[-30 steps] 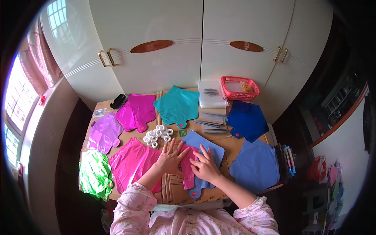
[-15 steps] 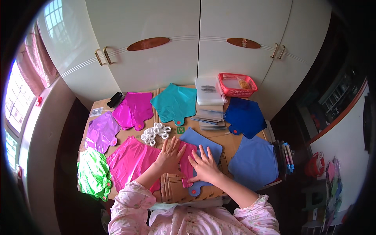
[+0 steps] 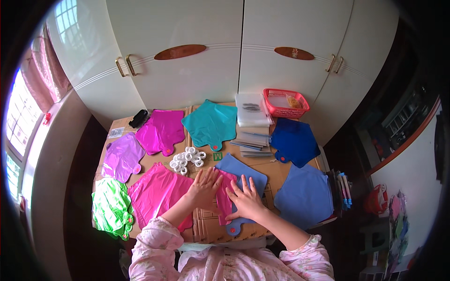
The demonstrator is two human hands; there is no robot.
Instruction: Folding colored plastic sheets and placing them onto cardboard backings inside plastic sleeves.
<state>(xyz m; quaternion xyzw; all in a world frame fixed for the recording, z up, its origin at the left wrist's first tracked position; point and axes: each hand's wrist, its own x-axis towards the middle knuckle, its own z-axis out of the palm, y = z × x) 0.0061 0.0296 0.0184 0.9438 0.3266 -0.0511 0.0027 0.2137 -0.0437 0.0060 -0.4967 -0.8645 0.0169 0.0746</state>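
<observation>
A flat slate-blue foil balloon (image 3: 255, 180) lies in front of me on the cardboard. On top of it is a narrow folded pink foil balloon (image 3: 226, 178). My right hand (image 3: 246, 202) rests with fingers spread over the blue balloon, its thumb on the pink strip. My left hand (image 3: 204, 191) lies flat at the strip's left edge, fingers stretched out. Left of that hand spreads a hot-pink stack of foil balloons (image 3: 157, 194). Several small white rings (image 3: 185, 161) sit in a pile just beyond my left hand.
Around the cardboard (image 3: 262, 161) lie green (image 3: 110, 206), lilac (image 3: 122, 157), magenta (image 3: 161, 131), teal (image 3: 211, 124), dark-blue (image 3: 295, 140) and slate-blue balloons (image 3: 304, 192). Card packs (image 3: 253, 143), clear bags (image 3: 253, 117) and a red basket (image 3: 286, 111) stand at the back, before white cabinets (image 3: 187, 28).
The fingers of my left hand have come closer together, and its thumb has drawn in. My right hand stays nearly in place. The view has shifted slightly.
</observation>
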